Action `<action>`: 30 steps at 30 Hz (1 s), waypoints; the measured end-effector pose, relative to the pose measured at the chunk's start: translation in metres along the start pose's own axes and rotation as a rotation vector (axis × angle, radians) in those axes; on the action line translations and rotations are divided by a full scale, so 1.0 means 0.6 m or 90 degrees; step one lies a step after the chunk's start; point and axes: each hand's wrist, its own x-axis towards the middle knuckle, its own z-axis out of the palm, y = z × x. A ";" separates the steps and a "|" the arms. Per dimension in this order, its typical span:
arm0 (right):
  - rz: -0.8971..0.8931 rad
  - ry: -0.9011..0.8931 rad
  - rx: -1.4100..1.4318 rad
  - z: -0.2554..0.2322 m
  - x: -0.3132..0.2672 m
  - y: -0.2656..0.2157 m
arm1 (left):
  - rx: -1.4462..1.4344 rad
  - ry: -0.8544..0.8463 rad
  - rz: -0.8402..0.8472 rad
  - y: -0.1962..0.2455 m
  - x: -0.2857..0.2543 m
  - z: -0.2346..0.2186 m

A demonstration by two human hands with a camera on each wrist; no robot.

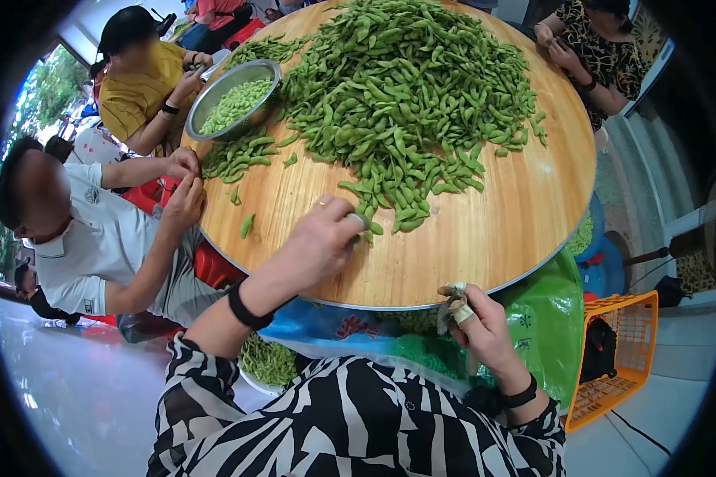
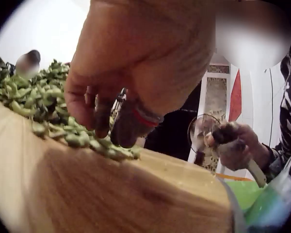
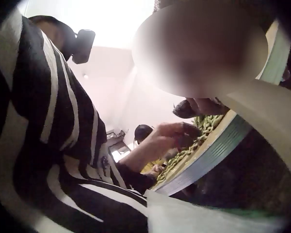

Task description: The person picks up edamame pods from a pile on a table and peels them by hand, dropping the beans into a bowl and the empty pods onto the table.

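My left hand [image 1: 314, 242] reaches over the round wooden table [image 1: 294, 187], its fingertips right at the near edge of a large heap of green soybean pods [image 1: 410, 87]. In the left wrist view the fingers [image 2: 80, 104] bend down beside the pods, with a gap between them and the thumb; a red band and a dark cover are on the thumb. My right hand [image 1: 485, 330] is at the table's near rim with bent fingers, pale wrapping and dark covering on the digits. I cannot tell whether it holds a pod.
A metal bowl [image 1: 272, 75] of shelled beans stands at the table's left, beside a small pile of pods [image 1: 239, 159]. Other people sit around the table. Below the rim are a green plastic bag [image 1: 541, 318], an orange crate [image 1: 612, 362] and a container of husks [image 1: 266, 362].
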 end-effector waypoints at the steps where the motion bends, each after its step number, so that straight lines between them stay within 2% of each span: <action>1: 0.021 0.006 0.069 0.001 0.001 -0.002 | 0.019 -0.021 0.020 -0.006 0.006 0.022; 2: 0.045 0.011 0.138 0.003 0.001 -0.003 | 0.037 -0.044 0.038 -0.010 0.009 0.038; 4: 0.046 0.020 0.151 0.007 -0.002 0.003 | 0.054 -0.061 0.022 -0.014 0.013 0.046; 6: 0.044 0.031 0.168 0.010 -0.001 0.004 | -0.105 -0.086 -0.046 -0.016 0.015 0.043; 7: 0.047 0.010 0.187 0.012 0.000 0.002 | -0.106 -0.086 -0.045 -0.020 0.014 0.043; 9: 0.049 -0.006 0.206 0.018 0.005 -0.004 | -0.106 -0.088 -0.122 -0.028 0.015 0.042; 10: 0.046 -0.003 0.215 0.023 0.009 -0.010 | -0.107 -0.089 -0.117 -0.025 0.017 0.041; 12: 0.043 0.007 0.223 0.033 0.017 -0.020 | -0.393 -0.075 -0.228 -0.008 0.019 0.032; 13: 0.034 0.012 0.231 0.038 0.020 -0.024 | -0.396 -0.076 -0.225 0.007 0.021 0.025; 15: -0.015 0.019 0.213 0.045 0.028 -0.021 | -0.662 -0.136 -0.355 0.040 0.025 0.014; 20: -0.044 0.021 0.240 0.063 0.034 -0.023 | -0.726 -0.101 -0.368 0.085 0.013 0.036; 22: -0.068 0.019 0.232 0.066 0.032 -0.025 | -0.714 -0.100 -0.338 0.095 0.008 0.042; 30: -0.067 0.024 0.250 0.070 0.034 -0.019 | -0.734 -0.062 -0.310 0.101 0.003 0.052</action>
